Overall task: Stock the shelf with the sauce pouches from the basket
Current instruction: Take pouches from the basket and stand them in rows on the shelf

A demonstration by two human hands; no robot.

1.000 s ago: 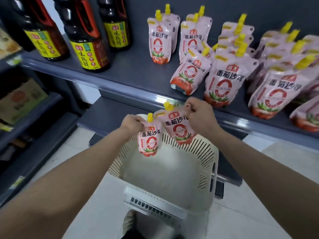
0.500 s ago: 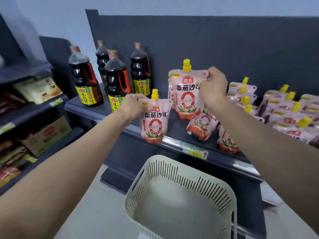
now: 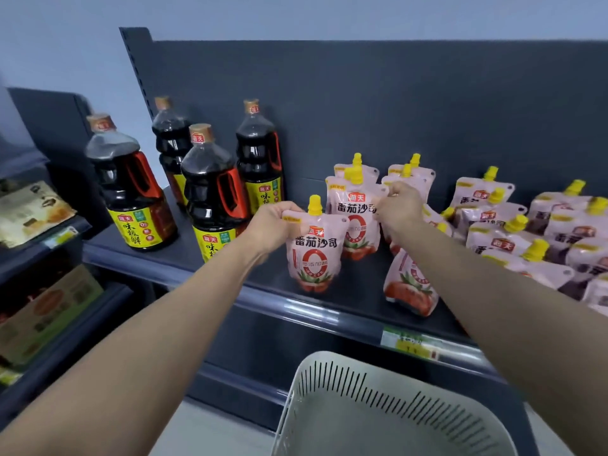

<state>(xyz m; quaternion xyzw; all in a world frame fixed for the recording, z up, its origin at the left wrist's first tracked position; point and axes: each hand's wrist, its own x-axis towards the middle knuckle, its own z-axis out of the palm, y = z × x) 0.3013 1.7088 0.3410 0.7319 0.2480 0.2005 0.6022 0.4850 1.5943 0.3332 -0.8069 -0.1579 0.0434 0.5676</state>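
My left hand [image 3: 268, 227] grips the top left corner of a pink tomato sauce pouch [image 3: 314, 255] with a yellow cap, its base at the dark shelf [image 3: 227, 278] near the front edge. My right hand [image 3: 399, 204] pinches the top right corner of a second sauce pouch [image 3: 353, 222], which stands upright further back on the shelf. Several more pouches [image 3: 500, 225] stand and lean to the right; one pouch [image 3: 409, 287] lies tilted under my right forearm. The cream slotted basket [image 3: 332, 383] is below the shelf, and what shows of its inside holds no pouches.
Several dark soy sauce bottles [image 3: 214, 195] with yellow labels stand on the shelf's left part, close to my left hand. A price tag [image 3: 409, 345] sits on the shelf's front rail. Further shelves with packets [image 3: 36, 209] are at the far left.
Both hands have lifted the two pouches out of the basket and carried them forward onto the shelf. The view has risen from the basket to the shelf.
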